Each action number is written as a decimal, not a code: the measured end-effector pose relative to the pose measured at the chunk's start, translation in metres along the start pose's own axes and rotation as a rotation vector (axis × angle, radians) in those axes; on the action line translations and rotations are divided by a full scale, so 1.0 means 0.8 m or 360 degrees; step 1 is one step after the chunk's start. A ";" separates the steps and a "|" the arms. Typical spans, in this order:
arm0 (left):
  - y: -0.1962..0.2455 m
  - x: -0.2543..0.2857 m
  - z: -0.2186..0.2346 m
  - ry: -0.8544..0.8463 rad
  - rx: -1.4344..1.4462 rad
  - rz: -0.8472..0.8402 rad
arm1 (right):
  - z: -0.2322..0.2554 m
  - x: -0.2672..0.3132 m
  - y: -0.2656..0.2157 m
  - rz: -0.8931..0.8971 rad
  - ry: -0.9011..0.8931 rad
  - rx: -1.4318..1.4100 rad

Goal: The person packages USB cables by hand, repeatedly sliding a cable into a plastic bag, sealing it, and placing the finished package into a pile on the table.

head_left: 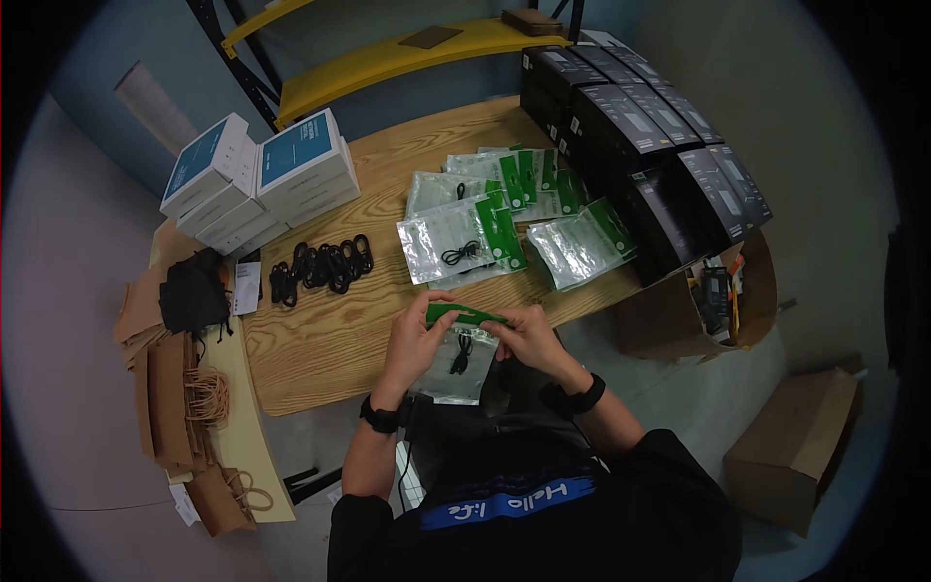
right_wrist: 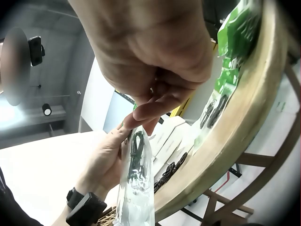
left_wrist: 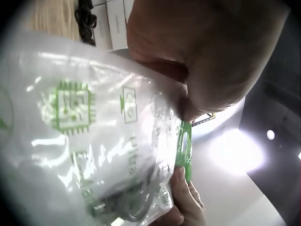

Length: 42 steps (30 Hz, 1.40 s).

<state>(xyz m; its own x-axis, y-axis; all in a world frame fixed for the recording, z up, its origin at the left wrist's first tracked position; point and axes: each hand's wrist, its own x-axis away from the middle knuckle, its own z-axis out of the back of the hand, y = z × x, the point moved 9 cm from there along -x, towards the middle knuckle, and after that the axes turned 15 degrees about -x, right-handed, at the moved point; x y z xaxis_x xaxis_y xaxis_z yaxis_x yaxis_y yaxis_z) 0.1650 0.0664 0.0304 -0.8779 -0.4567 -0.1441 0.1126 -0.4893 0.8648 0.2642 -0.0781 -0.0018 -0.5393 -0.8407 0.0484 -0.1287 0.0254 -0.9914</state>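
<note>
A clear plastic bag [head_left: 441,376] with a green top strip [head_left: 456,315] hangs over the table's front edge, a coiled black cable [head_left: 463,355] inside it. The left hand [head_left: 415,339] pinches the left end of the green strip between thumb and fingers. At the strip's right end, the right hand [head_left: 529,339] pinches it the same way. In the left wrist view the bag [left_wrist: 75,117] shows green printing and fills much of the picture. The right wrist view shows the bag [right_wrist: 136,197] nearly edge-on below the right hand [right_wrist: 150,61].
Filled green-topped bags [head_left: 451,238] lie on the wooden table [head_left: 310,359], with black cables [head_left: 325,264] to their left. White boxes [head_left: 305,155] stand at the back left, black boxes [head_left: 621,126] at the right. Paper bags [head_left: 165,398] are at the far left; a carton [head_left: 659,320] stands beside the table.
</note>
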 end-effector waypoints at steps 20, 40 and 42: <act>-0.159 -0.055 0.016 0.0359 -0.0245 0.0361 | 0.067 -0.033 0.072 0.0206 0.0608 -0.0346; -0.159 -0.126 -0.037 0.0023 0.0687 0.0626 | 0.026 -0.037 0.051 0.0163 0.0002 -0.0033; -0.156 -0.130 -0.029 0.0046 0.0741 0.0556 | 0.030 -0.039 0.059 0.0117 -0.0016 -0.0072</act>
<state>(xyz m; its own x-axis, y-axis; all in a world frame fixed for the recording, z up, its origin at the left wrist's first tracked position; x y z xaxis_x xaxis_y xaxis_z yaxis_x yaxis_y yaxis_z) 0.2531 0.1577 -0.0737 -0.8115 -0.5557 0.1806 0.1713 0.0692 0.9828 0.2951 -0.0638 -0.0529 -0.5404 -0.8410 -0.0259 -0.1267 0.1117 -0.9856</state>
